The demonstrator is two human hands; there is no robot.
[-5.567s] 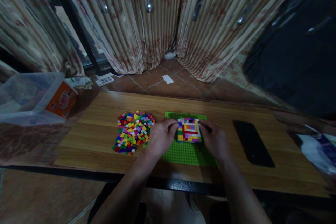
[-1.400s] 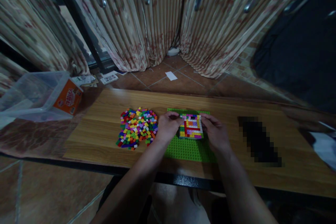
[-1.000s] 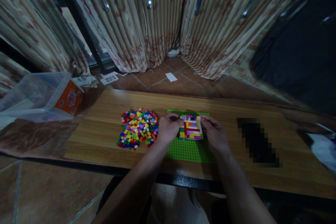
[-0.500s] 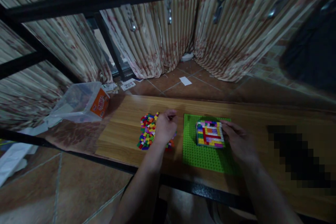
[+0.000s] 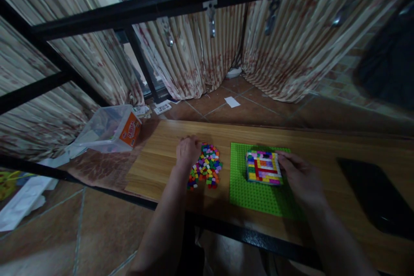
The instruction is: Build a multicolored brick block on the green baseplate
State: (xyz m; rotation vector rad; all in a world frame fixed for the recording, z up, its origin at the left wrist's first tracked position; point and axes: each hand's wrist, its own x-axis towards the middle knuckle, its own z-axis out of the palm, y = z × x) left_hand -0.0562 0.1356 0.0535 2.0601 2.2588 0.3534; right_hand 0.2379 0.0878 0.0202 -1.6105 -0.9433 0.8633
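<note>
My right hand [image 5: 301,177] grips the block [image 5: 264,168] at its two o'clock corner, over the green board [image 5: 254,200]; my left hand [image 5: 188,152], grip unclear, is at ten o'clock of the bricks [image 5: 208,166]: likely brick-picking, needing a neat pinch

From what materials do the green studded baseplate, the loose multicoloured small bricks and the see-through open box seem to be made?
Green studded baseplate: probably moulded plastic, rather matte; regular rows of studs suggest this.
Loose multicoloured small bricks: likely hard plastic, with solid, bright colours; gloss is unclear in dim light.
See-through open box: apparently clear plastic, slightly cloudy, with translucent walls.
</note>
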